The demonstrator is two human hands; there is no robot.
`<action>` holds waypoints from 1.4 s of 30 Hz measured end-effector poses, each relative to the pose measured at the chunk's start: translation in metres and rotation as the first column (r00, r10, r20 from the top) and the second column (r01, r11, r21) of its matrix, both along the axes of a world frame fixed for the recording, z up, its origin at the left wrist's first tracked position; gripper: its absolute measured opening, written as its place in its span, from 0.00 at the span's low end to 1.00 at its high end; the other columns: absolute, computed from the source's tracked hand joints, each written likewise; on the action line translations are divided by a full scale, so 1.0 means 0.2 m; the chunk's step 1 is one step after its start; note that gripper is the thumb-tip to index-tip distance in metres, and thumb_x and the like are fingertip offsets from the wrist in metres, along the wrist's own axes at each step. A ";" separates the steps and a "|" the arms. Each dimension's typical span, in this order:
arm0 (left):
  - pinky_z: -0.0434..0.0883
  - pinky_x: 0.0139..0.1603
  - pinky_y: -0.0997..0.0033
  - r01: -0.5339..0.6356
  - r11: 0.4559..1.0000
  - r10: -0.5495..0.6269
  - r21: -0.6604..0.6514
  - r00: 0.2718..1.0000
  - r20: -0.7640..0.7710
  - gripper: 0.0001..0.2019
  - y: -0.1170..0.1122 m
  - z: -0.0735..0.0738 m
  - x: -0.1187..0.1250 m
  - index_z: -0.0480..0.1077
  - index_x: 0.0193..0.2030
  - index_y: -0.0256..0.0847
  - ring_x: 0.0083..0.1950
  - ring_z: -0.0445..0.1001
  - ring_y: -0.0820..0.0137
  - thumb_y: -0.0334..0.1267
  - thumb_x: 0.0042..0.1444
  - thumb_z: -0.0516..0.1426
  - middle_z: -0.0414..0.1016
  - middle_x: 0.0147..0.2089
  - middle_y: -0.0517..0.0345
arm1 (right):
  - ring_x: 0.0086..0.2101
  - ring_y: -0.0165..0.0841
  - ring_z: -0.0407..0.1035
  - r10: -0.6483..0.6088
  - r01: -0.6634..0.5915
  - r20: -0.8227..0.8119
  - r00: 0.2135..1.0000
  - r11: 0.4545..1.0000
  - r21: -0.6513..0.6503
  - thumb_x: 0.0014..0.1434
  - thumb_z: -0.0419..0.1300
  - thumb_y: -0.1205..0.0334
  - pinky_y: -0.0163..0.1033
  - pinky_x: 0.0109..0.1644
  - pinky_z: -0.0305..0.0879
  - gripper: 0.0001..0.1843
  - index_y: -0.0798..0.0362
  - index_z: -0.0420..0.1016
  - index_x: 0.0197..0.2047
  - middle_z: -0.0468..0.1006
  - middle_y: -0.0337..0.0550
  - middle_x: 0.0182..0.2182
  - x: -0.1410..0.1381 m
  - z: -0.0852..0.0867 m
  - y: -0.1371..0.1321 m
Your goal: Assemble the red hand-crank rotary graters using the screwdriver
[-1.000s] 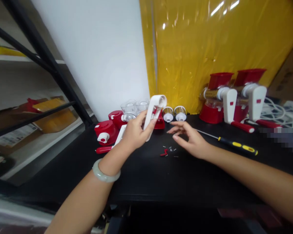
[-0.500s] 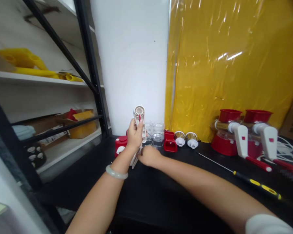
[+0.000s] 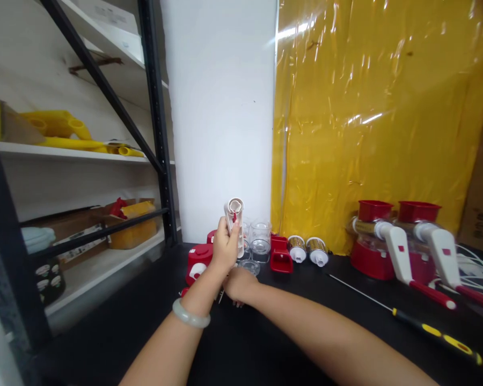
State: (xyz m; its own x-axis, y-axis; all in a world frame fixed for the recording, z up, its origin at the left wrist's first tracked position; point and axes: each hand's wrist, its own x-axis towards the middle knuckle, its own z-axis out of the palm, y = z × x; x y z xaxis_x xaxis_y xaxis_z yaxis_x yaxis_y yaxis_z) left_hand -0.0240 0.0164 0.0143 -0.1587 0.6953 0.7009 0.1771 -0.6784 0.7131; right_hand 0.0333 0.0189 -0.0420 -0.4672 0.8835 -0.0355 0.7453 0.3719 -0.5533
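My left hand (image 3: 226, 247) is closed around a white crank handle (image 3: 240, 244), held upright with its round socket end at the top and a small red piece inside. Just below it, my right hand (image 3: 241, 284) is curled low over the black table, its fingers mostly hidden. A thin pale piece (image 3: 220, 296) shows beside those fingers; whether they grip it is unclear. Left of my hands is a red base (image 3: 198, 257) with a white round part. Clear plastic housings (image 3: 261, 244) stand behind, beside a red hopper (image 3: 281, 256).
Two metal grater drums (image 3: 297, 249) with white ends lie right of the hopper. Two assembled red-and-white rotary graters (image 3: 372, 257) stand farther right. A long screwdriver (image 3: 430, 329) lies in front of them, with white cables (image 3: 475, 268) behind. Metal shelving (image 3: 158, 123) rises at the left.
The view has tilted upward, so the table things sit lower in the picture. My left hand keeps its hold on the crank handle. My right hand has shifted slightly down and away from it.
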 end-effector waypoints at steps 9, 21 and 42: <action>0.65 0.18 0.77 -0.052 0.998 0.052 -0.019 0.998 0.045 0.17 0.01 -0.02 -0.01 0.56 0.36 0.44 0.17 0.67 0.76 0.55 0.62 0.52 0.74 0.29 0.65 | 0.25 0.34 0.75 0.129 -0.136 0.046 0.991 0.965 0.226 0.65 0.49 0.63 0.34 0.28 0.65 0.14 0.58 0.72 0.33 0.79 0.52 0.28 0.33 0.07 -0.11; 0.67 0.21 0.74 0.267 0.931 -0.264 -0.249 0.963 0.044 0.22 -0.08 -0.12 0.21 0.65 0.41 0.40 0.20 0.68 0.74 0.58 0.53 0.60 0.67 0.24 0.65 | 0.27 0.33 0.69 -0.082 0.086 -0.034 0.996 0.791 0.606 0.69 0.41 0.60 0.37 0.30 0.55 0.14 0.51 0.63 0.36 0.74 0.44 0.29 0.84 0.20 -0.27; 0.70 0.22 0.70 0.184 0.925 -0.266 -0.332 0.938 -0.223 0.19 -0.19 -0.23 0.37 0.62 0.39 0.40 0.21 0.73 0.69 0.55 0.54 0.59 0.72 0.23 0.60 | 0.56 0.38 0.68 0.254 0.037 -0.759 0.600 0.939 0.343 0.58 0.63 0.53 0.51 0.60 0.66 0.30 0.49 0.65 0.62 0.69 0.50 0.59 0.97 0.12 -0.16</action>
State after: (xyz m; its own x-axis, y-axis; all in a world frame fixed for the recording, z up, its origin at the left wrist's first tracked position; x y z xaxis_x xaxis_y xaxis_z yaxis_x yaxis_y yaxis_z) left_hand 0.0503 -0.0217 -0.0311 0.1856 0.8748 0.4474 0.2514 -0.4825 0.8390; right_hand 0.2271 -0.0123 -0.0180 -0.2759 0.7192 0.6377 0.0182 0.6672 -0.7446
